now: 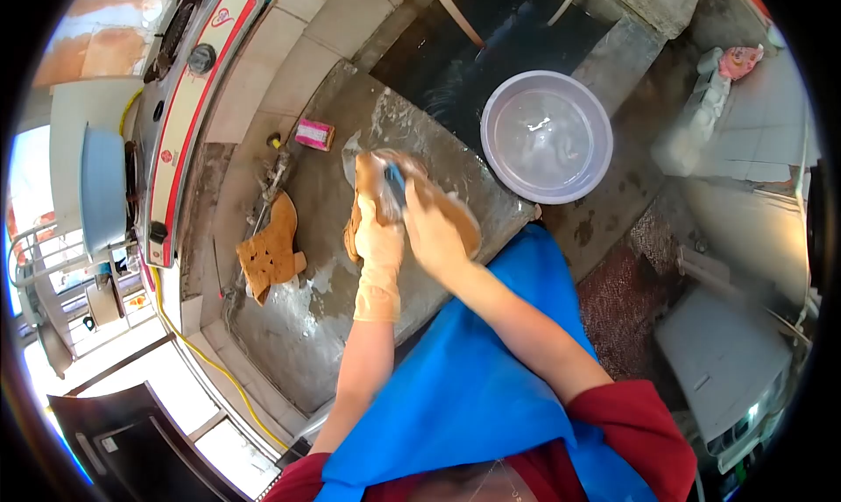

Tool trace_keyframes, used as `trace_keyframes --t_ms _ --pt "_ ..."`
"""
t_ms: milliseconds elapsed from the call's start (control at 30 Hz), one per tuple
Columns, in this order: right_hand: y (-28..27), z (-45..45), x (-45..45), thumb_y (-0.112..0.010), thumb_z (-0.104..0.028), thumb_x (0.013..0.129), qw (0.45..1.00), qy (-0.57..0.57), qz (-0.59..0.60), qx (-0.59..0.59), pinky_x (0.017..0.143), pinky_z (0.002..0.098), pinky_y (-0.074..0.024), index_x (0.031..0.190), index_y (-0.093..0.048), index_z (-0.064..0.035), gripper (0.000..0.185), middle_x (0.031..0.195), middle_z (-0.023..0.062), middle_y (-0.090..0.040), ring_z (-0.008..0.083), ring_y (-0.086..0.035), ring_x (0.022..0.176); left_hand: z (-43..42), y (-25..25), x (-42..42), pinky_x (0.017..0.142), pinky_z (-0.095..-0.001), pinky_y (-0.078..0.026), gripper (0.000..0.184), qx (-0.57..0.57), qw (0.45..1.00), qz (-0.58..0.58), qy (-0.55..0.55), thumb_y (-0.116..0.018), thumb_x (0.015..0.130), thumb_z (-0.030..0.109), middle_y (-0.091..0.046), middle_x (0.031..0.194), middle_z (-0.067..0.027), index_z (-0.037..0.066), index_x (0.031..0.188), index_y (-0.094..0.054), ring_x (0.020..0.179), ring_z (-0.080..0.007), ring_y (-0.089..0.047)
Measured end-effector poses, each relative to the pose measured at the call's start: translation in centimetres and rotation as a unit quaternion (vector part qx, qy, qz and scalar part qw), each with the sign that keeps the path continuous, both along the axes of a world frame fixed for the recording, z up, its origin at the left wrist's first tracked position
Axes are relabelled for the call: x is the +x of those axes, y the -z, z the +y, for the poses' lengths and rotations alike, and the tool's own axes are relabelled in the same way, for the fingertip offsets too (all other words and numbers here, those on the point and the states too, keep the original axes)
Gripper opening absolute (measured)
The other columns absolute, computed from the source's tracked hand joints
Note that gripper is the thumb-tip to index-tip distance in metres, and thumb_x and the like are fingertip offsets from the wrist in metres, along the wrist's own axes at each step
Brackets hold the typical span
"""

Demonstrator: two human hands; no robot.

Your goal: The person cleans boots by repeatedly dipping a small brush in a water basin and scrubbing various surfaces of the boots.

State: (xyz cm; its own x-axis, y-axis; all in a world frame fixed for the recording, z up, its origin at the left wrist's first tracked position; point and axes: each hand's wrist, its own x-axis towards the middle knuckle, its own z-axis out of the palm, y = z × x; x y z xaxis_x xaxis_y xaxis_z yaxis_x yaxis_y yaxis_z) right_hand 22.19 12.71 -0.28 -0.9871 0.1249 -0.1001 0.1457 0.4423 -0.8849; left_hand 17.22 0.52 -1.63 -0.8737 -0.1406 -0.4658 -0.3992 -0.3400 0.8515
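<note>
A tiled washing area is shown, with a wet grey tabletop (263,327) set beside a dark water tank (429,73) at the far side. A gas stove (188,125) is seen at the left. Over the middle of the tabletop, a brown boot (451,213) is held, its outline partly blurred. It is gripped at its left side by the gloved left hand (380,239), whose fingers are clamped on it. The right hand (431,235) is held over the boot, next to a blue object (396,183); because of blur, it cannot be told whether its fingers are closed on that object. A second boot (270,250) is laid on the tabletop to the left, and a pink packet (314,135) lies beyond it. Water is held in a pale lilac basin (604,143) at the far right.
</note>
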Motion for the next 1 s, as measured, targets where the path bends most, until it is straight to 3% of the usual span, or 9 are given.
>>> trace_keyframes --t_ms 133,233,300,467,533,633,700,767,1000 --pt "-0.6 1.5 2.2 -0.044 -0.028 0.101 0.995 -0.043 -0.088 -0.019 0.074 0.0510 -0.0517 0.152 -0.029 -0.0157 0.054 0.099 0.0307 -0.058 0.0479 -0.061 0.079 2.2 -2.3 1.4 0.106 -0.0407 -0.042 0.056 0.020 0.993 -0.095 -0.068 -0.053 0.100 0.040 -0.055 0.134 -0.0113 -0.001 0.138 -0.047 0.122 -0.0246 -0.052" --pt "0.2 2.1 -2.3 -0.043 -0.026 0.101 0.998 0.017 -0.066 -0.009 0.075 0.0511 -0.0514 0.149 -0.034 -0.0145 0.049 0.099 0.0271 -0.059 0.0473 -0.061 0.081 1.5 0.3 2.7 0.092 -0.0322 -0.047 0.061 -0.287 0.956 0.020 0.057 -0.058 0.095 0.048 -0.064 0.123 -0.0073 -0.003 0.129 -0.056 0.106 -0.0203 -0.059" --pt "2.0 0.7 0.3 -0.045 -0.025 0.101 0.989 0.101 0.096 -0.048 0.074 0.0512 -0.0508 0.150 -0.032 -0.0142 0.051 0.097 0.0270 -0.059 0.0467 -0.061 0.082 1.9 1.9 2.5 0.107 -0.0375 -0.040 0.055 0.046 0.993 -0.055 -0.088 -0.057 0.098 0.039 -0.054 0.135 -0.0101 0.000 0.137 -0.048 0.123 -0.0231 -0.051" --pt "1.4 1.9 5.4 -0.047 -0.025 0.100 0.992 -0.010 -0.111 -0.061 0.079 0.0495 -0.0506 0.151 -0.030 -0.0123 0.055 0.109 0.0284 -0.057 0.0464 -0.060 0.093 4.5 -0.1 3.9 0.105 -0.0321 -0.038 0.062 0.081 0.990 -0.112 -0.030 -0.051 0.099 0.048 -0.052 0.138 -0.0082 0.000 0.138 -0.049 0.121 -0.0189 -0.050" --pt "2.5 1.7 0.9 -0.046 -0.026 0.101 0.988 0.102 0.116 -0.025 0.080 0.0499 -0.0514 0.149 -0.033 -0.0153 0.051 0.114 0.0304 -0.056 0.0466 -0.060 0.096 4.2 0.5 4.1 0.103 -0.0344 -0.043 0.056 -0.075 0.995 -0.042 0.042 -0.056 0.099 0.038 -0.055 0.134 -0.0086 -0.001 0.139 -0.047 0.119 -0.0221 -0.053" --pt "-2.0 5.4 -4.0 -0.048 -0.027 0.100 0.985 -0.085 -0.147 0.007 0.082 0.0469 -0.0517 0.148 -0.036 -0.0106 0.052 0.114 0.0254 -0.060 0.0418 -0.061 0.100 3.0 0.7 3.3 0.099 -0.0342 -0.045 0.054 -0.033 0.995 -0.085 0.045 -0.058 0.099 0.035 -0.056 0.132 -0.0092 -0.002 0.138 -0.047 0.117 -0.0221 -0.055" --pt "-0.6 6.0 0.3 -0.047 -0.028 0.100 0.989 -0.074 -0.119 0.038 0.083 0.0466 -0.0511 0.148 -0.035 -0.0116 0.052 0.115 0.0252 -0.060 0.0415 -0.060 0.101 3.6 -0.2 3.6 0.098 -0.0372 -0.047 0.050 -0.323 0.929 0.021 0.177 -0.058 0.099 0.032 -0.055 0.134 -0.0090 0.001 0.137 -0.048 0.118 -0.0234 -0.054" --pt "2.3 5.9 3.7 -0.046 -0.029 0.101 0.991 -0.063 -0.092 0.071 0.085 0.0463 -0.0505 0.149 -0.034 -0.0127 0.052 0.116 0.0250 -0.060 0.0412 -0.060 0.102 5.1 -2.0 3.1 0.094 -0.0408 -0.049 0.047 0.041 0.990 -0.131 -0.038 -0.058 0.099 0.031 -0.053 0.135 -0.0091 0.004 0.137 -0.049 0.119 -0.0251 -0.053" --pt "-0.6 5.5 -4.8 -0.045 -0.026 0.100 0.996 -0.048 -0.040 -0.069 0.087 0.0464 -0.0509 0.150 -0.031 -0.0148 0.053 0.122 0.0218 -0.058 0.0425 -0.061 0.102 3.9 -2.1 3.1 0.091 -0.0337 -0.050 0.047 -0.076 0.986 -0.146 0.025 -0.063 0.097 0.032 -0.056 0.126 -0.0026 0.008 0.135 -0.051 0.110 -0.0160 -0.056"
